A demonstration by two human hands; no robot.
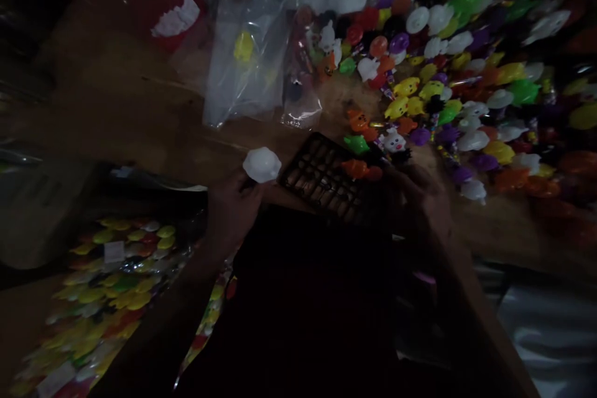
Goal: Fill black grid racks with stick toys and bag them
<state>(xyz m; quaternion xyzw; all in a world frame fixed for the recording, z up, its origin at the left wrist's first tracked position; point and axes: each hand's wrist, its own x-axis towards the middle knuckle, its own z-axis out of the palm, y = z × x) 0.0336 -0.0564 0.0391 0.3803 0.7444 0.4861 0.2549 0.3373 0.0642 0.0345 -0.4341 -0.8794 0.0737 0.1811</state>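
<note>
A white rounded plastic toy piece (262,165) sits at the fingertips of my left hand (236,208), which is closed on it over the front of the table. My right hand (426,196) is low beside the near edge of the toy pile, close to an orange toy (355,168) and a white toy with a small face (393,141). Its fingers are dark and blurred, so whether they grip anything is unclear. Between both hands lies a dark slotted tray (321,183), with the orange toy over its right part.
Many small coloured toys (448,93) cover the wooden table's right side. Clear plastic bags (247,62), one with a yellow toy inside, lie behind the tray. A red round item (158,6) stands further left. Below the table at left is a big bag of toys (116,286).
</note>
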